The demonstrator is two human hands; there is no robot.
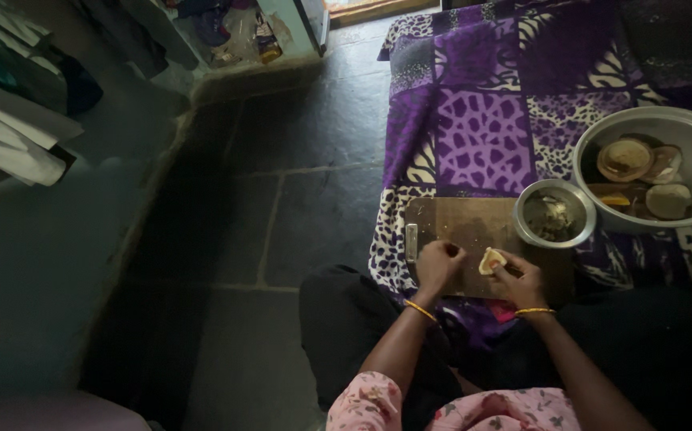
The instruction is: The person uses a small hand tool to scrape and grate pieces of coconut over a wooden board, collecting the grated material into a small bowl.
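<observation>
Pinching a small pale wedge of food (pixel 491 260) between its fingertips, the right hand (pixel 519 281) holds the piece just above the near edge of a wooden cutting board (pixel 473 227). The left hand (pixel 439 266) sits close beside it, curled into a loose fist over the board; whether it grips a knife or some other small thing inside that fist cannot be told — the light is too dim.

By the look of it, the step in hand is peeling or trimming the wedge. Any next move would call for a steady grip from the right fingertips and a careful short stroke from the left, since the piece is small and lies between the two hands, nearer the right.

Just beyond the right hand stands a small steel bowl (pixel 555 214) with dark scraps inside, touching the board's far corner. Farther out to the right is a large steel basin (pixel 685 128) holding round pale pieces. Everything rests on a purple patterned blanket (pixel 481 136); the stone floor (pixel 298 207) lies to the left.
</observation>
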